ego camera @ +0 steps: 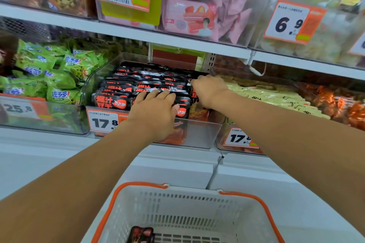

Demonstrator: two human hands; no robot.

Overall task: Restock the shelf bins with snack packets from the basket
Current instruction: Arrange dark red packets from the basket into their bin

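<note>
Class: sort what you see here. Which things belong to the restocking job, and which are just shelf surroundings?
Job: black snack packets, their clear bin, white basket, the packet left in it, left hand, right hand.

Surroundings: green packets, pink packets, price tags.

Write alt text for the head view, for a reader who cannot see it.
Both hands work in a clear shelf bin of black snack packets: the left hand rests on the front rows, the right hand grips packets at the right side. Below, a white basket holds one packet.

My left hand (156,112) covers the front black-and-red snack packets (126,87); the bottom edge crops the basket's dark packet (142,235).
</note>
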